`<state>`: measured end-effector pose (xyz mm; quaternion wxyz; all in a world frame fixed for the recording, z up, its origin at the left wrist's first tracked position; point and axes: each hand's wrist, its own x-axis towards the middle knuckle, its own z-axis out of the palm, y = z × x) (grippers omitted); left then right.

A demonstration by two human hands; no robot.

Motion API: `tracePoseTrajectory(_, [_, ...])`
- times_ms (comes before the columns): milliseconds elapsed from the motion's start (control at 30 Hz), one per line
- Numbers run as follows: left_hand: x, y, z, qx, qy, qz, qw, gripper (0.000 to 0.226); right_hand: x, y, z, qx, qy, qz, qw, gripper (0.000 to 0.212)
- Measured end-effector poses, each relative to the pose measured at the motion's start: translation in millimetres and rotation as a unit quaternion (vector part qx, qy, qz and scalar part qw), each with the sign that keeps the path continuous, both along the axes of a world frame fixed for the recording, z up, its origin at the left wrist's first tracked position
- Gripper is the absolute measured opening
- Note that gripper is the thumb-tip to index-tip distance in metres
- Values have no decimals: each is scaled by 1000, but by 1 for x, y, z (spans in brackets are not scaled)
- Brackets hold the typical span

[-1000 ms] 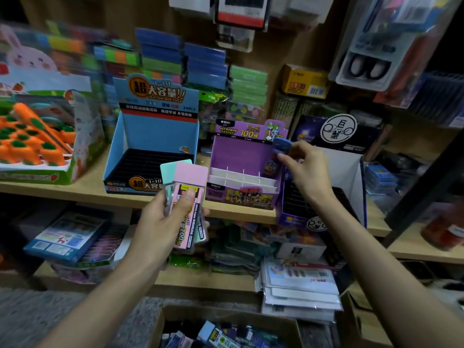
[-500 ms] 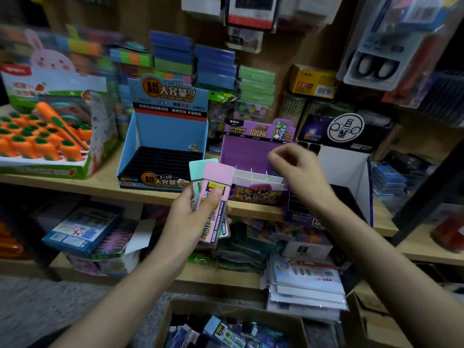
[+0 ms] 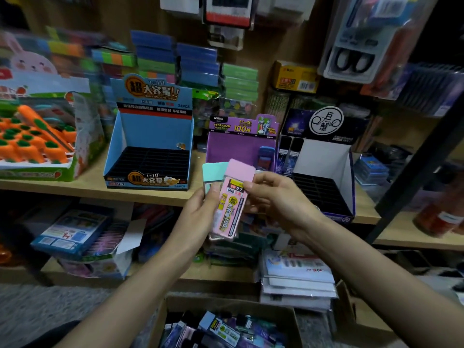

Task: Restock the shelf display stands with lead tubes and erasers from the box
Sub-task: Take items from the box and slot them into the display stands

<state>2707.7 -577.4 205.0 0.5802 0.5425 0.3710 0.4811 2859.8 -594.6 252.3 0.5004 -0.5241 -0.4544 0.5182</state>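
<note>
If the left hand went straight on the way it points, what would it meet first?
Probably the purple stand behind it; the pink case and teal case the left hand grips would touch its front first. Depth is unclear from one view.

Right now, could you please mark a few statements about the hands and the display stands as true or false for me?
1. The left hand holds a pink-capped lead tube. True.
2. The blue display stand is packed with tubes. False: its dark slots look empty.
3. The right hand reaches into the box on the floor. False: it pinches the pink-capped lead tube near its top.
4. A teal-capped tube sits behind the pink-capped one in the left hand. True.
</note>
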Motion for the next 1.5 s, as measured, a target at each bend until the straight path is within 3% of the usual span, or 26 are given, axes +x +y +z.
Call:
tracePoseTrajectory(133, [-10,9,5,34,27,11,999,19,20,5,16,61,-5,-58,996,8])
tracePoseTrajectory(367, [-77,37,28,81,16,75,994,28,-1,66,59,197,-37,-105,974,6])
tracePoseTrajectory(633, [-151,47,16,114,59,157,979,19,-80,169,54,244,-219,-86,941,12])
tracePoseTrajectory(867, [-177,53,1,121,106,160,974,22,-86,200,25,306,-489,-46,816,13])
tracePoseTrajectory(933, [-174,61,-2,120,109,164,973,20,-84,201,22,306,-504,-39,807,13])
tracePoseTrajectory(1100, [-157,80,-5,112,128,162,972,17,-85,202,21,291,-487,-6,824,15])
tracePoseTrajectory(1233, [-149,88,-11,101,188,142,967,21,-89,204,24,276,-477,2,835,28])
tracePoseTrajectory(1367, [-150,91,-16,159,343,162,911,27,-95,207,26,310,-566,-5,764,29])
tracePoseTrajectory(1500, [-150,91,-12,185,412,169,876,31,-97,208,32,341,-609,-36,715,13])
